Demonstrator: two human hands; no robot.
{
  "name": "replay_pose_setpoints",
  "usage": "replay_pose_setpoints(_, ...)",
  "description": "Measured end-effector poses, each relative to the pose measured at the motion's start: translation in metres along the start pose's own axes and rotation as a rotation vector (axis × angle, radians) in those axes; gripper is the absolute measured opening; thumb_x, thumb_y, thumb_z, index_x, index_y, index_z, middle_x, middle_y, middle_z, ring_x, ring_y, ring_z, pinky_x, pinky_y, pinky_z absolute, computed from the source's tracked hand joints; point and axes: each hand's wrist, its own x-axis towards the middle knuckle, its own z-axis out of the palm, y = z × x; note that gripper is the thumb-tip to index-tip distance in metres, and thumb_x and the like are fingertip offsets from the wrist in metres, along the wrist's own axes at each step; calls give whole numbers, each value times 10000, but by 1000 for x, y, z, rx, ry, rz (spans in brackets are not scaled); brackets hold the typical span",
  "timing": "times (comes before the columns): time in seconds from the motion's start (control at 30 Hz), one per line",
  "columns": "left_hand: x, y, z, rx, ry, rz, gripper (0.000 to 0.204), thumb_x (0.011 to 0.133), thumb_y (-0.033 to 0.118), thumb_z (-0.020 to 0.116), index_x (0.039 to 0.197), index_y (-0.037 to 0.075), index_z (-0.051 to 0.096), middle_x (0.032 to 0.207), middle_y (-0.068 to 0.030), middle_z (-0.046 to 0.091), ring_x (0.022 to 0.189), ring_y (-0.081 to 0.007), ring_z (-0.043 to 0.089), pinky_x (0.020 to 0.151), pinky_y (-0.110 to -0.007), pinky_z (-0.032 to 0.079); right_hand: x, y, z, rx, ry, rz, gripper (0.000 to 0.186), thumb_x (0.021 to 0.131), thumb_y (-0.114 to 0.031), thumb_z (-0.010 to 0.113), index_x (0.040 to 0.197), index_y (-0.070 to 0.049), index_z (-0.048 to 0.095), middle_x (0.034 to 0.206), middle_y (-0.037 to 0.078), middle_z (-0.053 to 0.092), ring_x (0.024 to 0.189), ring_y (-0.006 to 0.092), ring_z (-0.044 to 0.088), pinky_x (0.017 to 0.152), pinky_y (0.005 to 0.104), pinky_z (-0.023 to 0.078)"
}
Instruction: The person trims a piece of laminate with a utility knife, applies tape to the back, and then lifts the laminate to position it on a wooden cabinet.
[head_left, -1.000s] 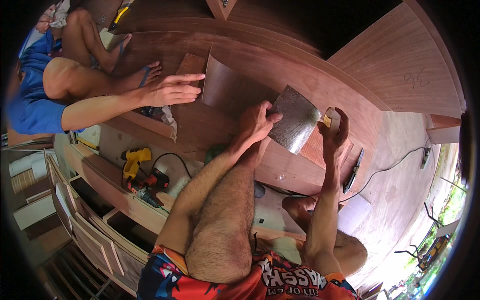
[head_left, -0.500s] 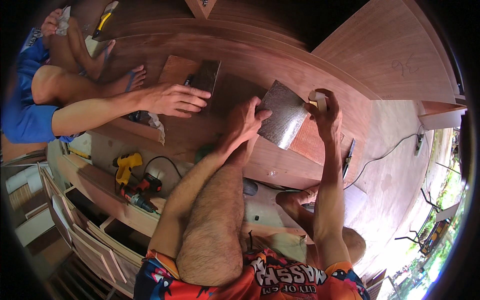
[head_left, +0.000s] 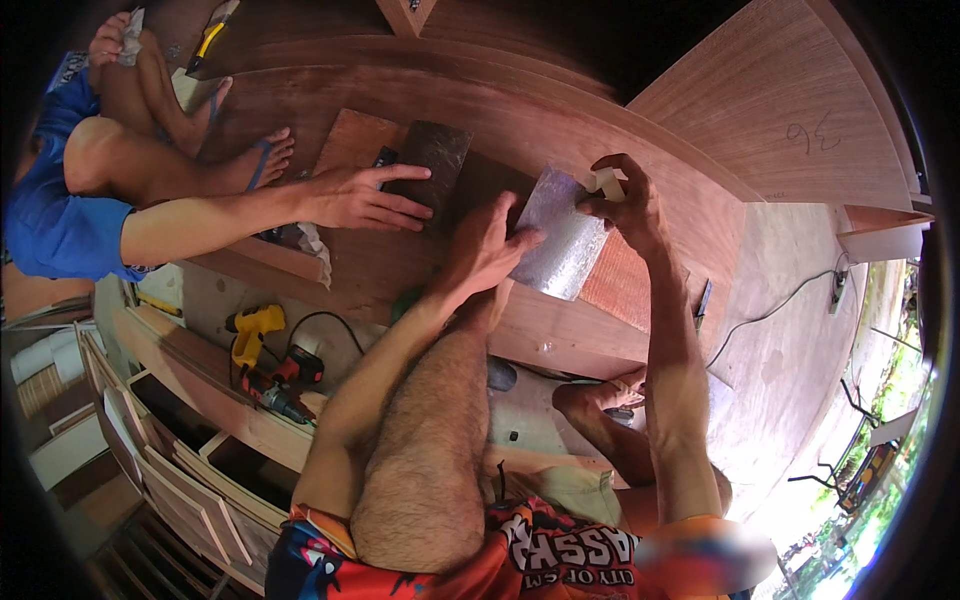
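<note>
My left hand [head_left: 487,250] pinches the left edge of a glossy grey rectangular sheet [head_left: 562,235], thumb on its face, and holds it tilted over the wooden board. At the sheet's upper right edge, my right hand [head_left: 630,205] is closed on a small roll of pale tape [head_left: 607,184]. Below the sheet lies a reddish-brown textured square [head_left: 625,285], partly covered. To the left, a co-worker's hand [head_left: 375,198] with spread fingers reaches to a dark rectangular piece [head_left: 440,160].
A yellow drill [head_left: 256,325] and a red-black drill [head_left: 285,385] lie at the left near stacked wooden panels [head_left: 180,480]. A yellow-handled brush [head_left: 212,38] is at the far left. An upright wooden panel [head_left: 770,110] stands far right. A cord [head_left: 770,310] crosses the floor.
The sheet has tilted and now shines silver across its face. My right hand has shifted slightly up and left with the tape. The co-worker's hand and the dark piece have moved right.
</note>
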Motion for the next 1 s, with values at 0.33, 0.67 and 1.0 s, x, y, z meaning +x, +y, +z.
replay_pose_setpoints(0.33, -65, -66, -37, -1594, 68, -813, 481, 947, 419, 760, 1272, 87, 632, 1263, -95, 617, 1131, -217, 625, 979, -377, 548, 5, 1, 13, -8, 44, -3, 516, 728, -18, 878, 1163, -62, 605, 832, 75, 703, 607, 112, 607, 485, 262, 489)
replay_pose_setpoints(0.67, -45, -73, 9, -1330, 187, -683, 201, 1027, 291, 672, 1200, 189, 676, 1192, 26, 646, 1093, -131, 603, 970, -347, 473, 10, 0, 34, -174, 157, -50, 527, 703, -48, 901, 1148, -59, 618, 879, 115, 717, 640, 145, 649, 528, 293, 532)
replay_pose_setpoints(1.0, -41, -43, 13, -1130, 313, -563, 221, 1009, 270, 699, 1215, 205, 655, 1249, 55, 634, 1126, -109, 581, 961, -358, 461, 14, -3, 45, -265, 201, 13, 544, 680, -49, 915, 1142, -73, 628, 875, 130, 744, 620, 188, 682, 583, 336, 560)
